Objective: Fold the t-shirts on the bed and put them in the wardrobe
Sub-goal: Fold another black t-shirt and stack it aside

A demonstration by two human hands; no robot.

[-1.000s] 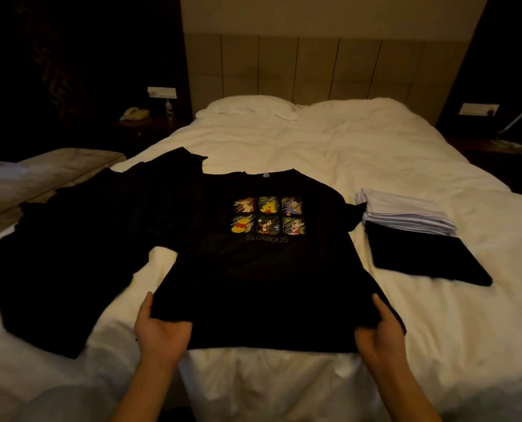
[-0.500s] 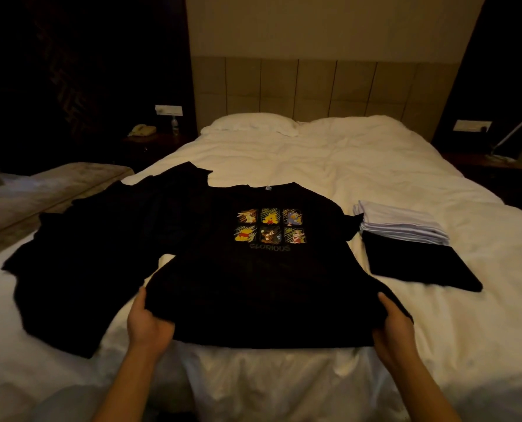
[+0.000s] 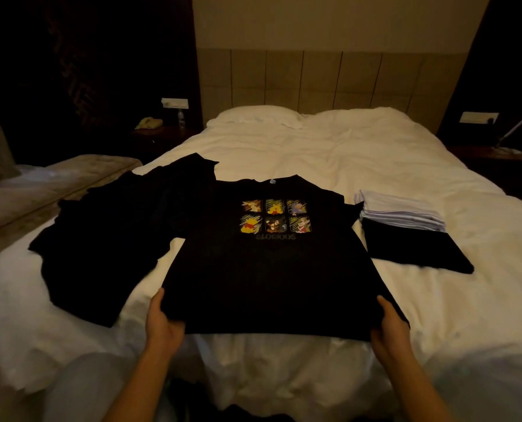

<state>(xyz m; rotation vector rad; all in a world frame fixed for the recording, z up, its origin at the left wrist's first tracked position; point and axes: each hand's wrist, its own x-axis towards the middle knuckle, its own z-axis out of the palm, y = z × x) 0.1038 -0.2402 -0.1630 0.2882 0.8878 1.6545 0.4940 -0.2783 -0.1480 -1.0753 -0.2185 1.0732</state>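
1. My left hand (image 3: 165,325) and right hand (image 3: 389,328) each pinch a bottom corner of the black shirt (image 3: 272,269).
2. The shirt lies flat near the bed (image 3: 360,153) foot edge.
3. I think it is soft, light and floppy, so holding the corners works best.

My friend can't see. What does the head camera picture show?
Two hands, left hand and right hand, grip the bottom corners of a black cartoon t-shirt spread flat on a white bed. More black shirts lie left; a folded stack sits right.
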